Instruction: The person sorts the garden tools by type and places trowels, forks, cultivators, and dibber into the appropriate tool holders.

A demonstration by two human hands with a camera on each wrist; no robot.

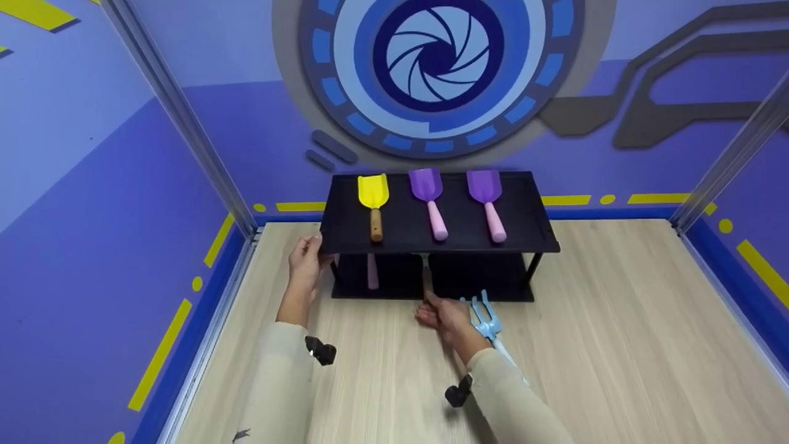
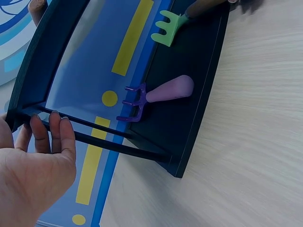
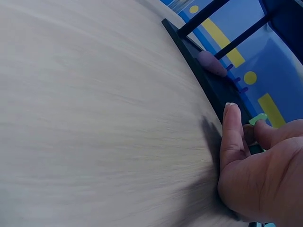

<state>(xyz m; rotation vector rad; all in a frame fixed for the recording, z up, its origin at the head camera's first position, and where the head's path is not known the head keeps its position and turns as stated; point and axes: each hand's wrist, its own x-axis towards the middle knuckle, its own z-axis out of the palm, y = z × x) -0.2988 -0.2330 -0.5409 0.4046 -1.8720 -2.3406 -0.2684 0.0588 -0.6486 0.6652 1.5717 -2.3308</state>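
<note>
My left hand (image 1: 304,265) grips the left front corner of a black two-tier shelf (image 1: 456,228), its fingers at the thin posts in the left wrist view. My right hand (image 1: 447,314) is at the front edge of the lower tier, pinching the brown handle (image 3: 249,134) of a small green hand rake (image 2: 168,29) between thumb and fingers. The rake's green tines lie over the lower tier. To its left on that tier lies a purple hand rake (image 2: 140,101) with a pink handle (image 1: 372,271).
On the upper tier lie a yellow shovel (image 1: 373,191) with a brown handle and two purple shovels (image 1: 426,185) with pink handles. A light blue hand rake (image 1: 488,325) lies on the wooden table (image 1: 616,345), beside my right hand. Printed blue panels (image 1: 246,123) stand behind the shelf and at the sides.
</note>
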